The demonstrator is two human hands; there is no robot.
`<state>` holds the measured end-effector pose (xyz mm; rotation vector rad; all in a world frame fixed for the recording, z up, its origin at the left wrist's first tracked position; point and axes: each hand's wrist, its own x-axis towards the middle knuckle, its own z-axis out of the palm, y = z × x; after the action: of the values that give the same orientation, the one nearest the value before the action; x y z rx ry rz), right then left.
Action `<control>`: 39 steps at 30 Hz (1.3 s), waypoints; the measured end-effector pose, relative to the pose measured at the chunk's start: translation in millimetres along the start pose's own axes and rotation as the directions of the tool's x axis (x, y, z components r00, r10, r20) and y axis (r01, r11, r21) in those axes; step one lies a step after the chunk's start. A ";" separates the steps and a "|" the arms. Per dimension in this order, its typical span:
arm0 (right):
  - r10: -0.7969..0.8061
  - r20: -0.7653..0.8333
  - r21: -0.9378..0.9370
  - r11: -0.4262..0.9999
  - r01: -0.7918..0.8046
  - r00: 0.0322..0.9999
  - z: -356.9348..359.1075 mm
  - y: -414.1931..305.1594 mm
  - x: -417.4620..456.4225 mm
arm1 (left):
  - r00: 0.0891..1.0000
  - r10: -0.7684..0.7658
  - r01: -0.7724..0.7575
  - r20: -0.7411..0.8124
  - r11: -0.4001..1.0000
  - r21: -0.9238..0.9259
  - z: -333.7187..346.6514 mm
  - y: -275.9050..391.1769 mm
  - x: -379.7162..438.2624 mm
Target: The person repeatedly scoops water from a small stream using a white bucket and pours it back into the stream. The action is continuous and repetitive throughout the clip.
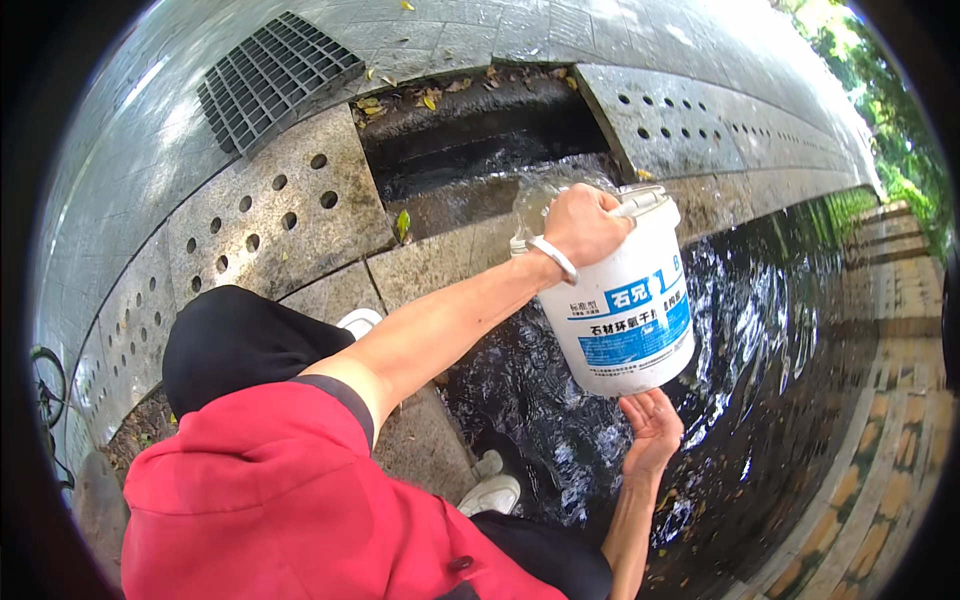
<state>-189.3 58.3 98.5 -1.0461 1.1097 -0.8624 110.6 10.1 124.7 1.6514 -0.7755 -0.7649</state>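
Note:
A white plastic bucket [630, 315] with blue printing and writing on its side is tilted over the stone edge, its mouth away from me. My left hand [589, 225], with a silver-coloured bangle on the wrist, grips the bucket at its rim by the handle. Under the base, my right hand [652, 431] holds it from below with the fingers against the bottom edge. Clear water [536, 199] spills from the mouth towards an open drainage channel [487, 135] in the paving. The bucket's inside is hidden from me.
A metal drain grate [277, 79] lies on the paving beside the channel. Perforated stone slabs [262, 206] flank the opening, with fallen leaves [430, 103] along its edge. Rippling dark water [750, 330] lies beside the stone ledge [420, 442] under my shoes. A bicycle wheel [49, 386] shows far left.

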 end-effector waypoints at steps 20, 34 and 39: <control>-0.727 0.613 -0.702 -0.323 0.635 0.309 231.4 -159.7 86.4 | 0.994 -0.079 -0.049 -0.072 0.268 -0.962 -104.0 -99.0 93.9; -0.206 -0.457 -0.759 0.597 -0.259 0.865 -203.8 -0.8 -132.9 | 0.451 -0.406 0.892 0.795 0.201 -0.404 250.7 -209.2 -248.6; 0.220 -0.642 -0.310 0.801 -0.511 0.734 -259.3 127.8 -223.6 | 0.320 -0.670 0.909 0.670 0.417 -0.017 284.2 -282.8 -318.9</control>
<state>-489.7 247.0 10.8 -0.8964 2.0683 -0.5874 -274.8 162.7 -176.2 1.3381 -0.0188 -2.1183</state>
